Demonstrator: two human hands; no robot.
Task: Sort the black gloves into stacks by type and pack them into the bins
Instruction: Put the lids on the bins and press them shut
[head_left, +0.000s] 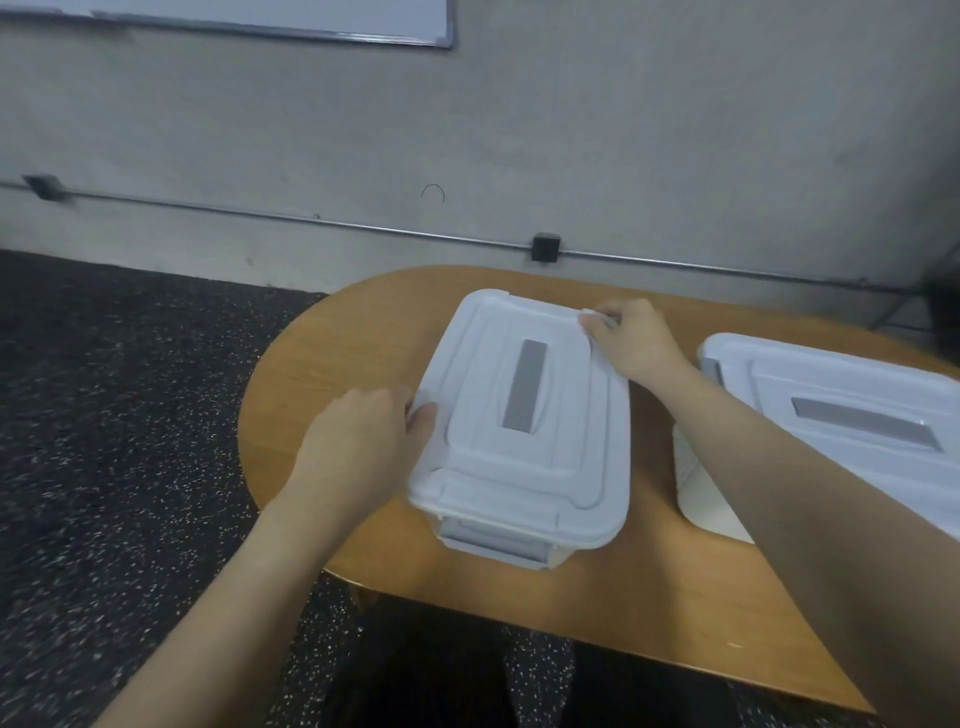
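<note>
In the head view, a white lidded bin (519, 426) sat at frame centre on the rounded left end of a wooden table (332, 353), a bare strip of tabletop showing between it and the table's curved edge; no gloves were visible, both lids being on. The left hand (358, 441) gripped the lid's left edge, fingers curled under the rim, while the right hand (634, 338) pinched the lid's upper right corner. A second lidded bin (841, 431) stood apart at frame right, tabletop showing between the two.
</note>
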